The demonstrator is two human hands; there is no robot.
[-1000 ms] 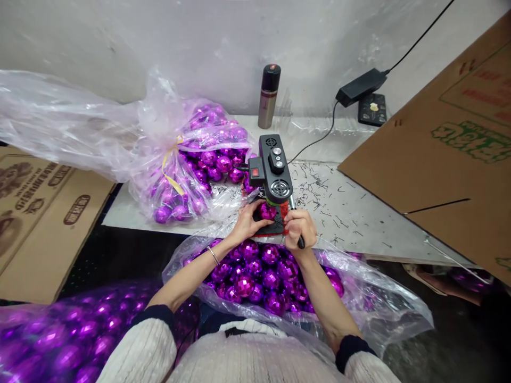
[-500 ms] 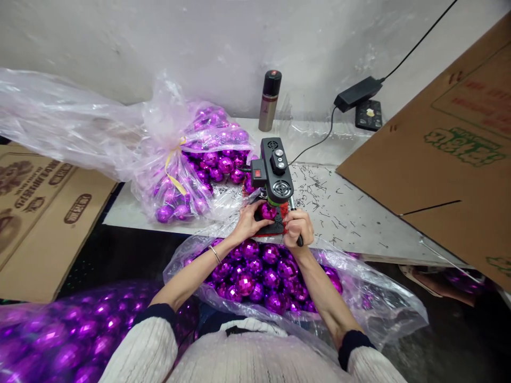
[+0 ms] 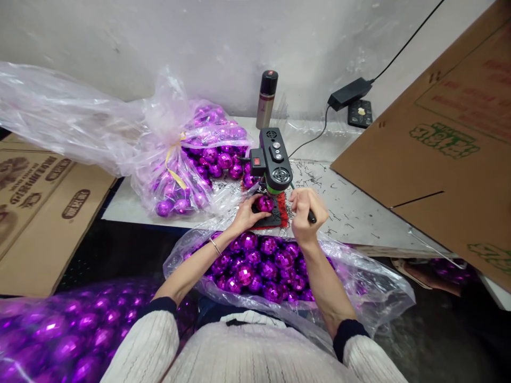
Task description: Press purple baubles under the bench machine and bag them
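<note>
My left hand (image 3: 248, 214) grips a shiny purple disco-ball bauble (image 3: 264, 203) between thumb and fingers, under the head of a small black bench drill press (image 3: 275, 157). The ball sits over the machine's dark base (image 3: 273, 217), which rests on a red mat (image 3: 283, 207). Closed in a fist, my right hand (image 3: 306, 213) is wrapped round the black-tipped lever handle (image 3: 312, 216) at the machine's right side. Just below both hands, an open plastic bag (image 3: 359, 290) in front of my lap holds many more purple baubles (image 3: 255, 271).
A tied clear bag (image 3: 175, 175) of purple baubles stands left on the white table (image 3: 343, 213), which is strewn with dark shavings. Behind are a spray can (image 3: 266, 100), a power adapter (image 3: 349, 93) and a phone-like black object (image 3: 360, 113). Cardboard boxes (image 3: 431, 159) flank both sides.
My right hand has swung the lever up and outward to the right. The bauble in my left hand now sits slightly lower-left, with more space showing beneath the machine head.
</note>
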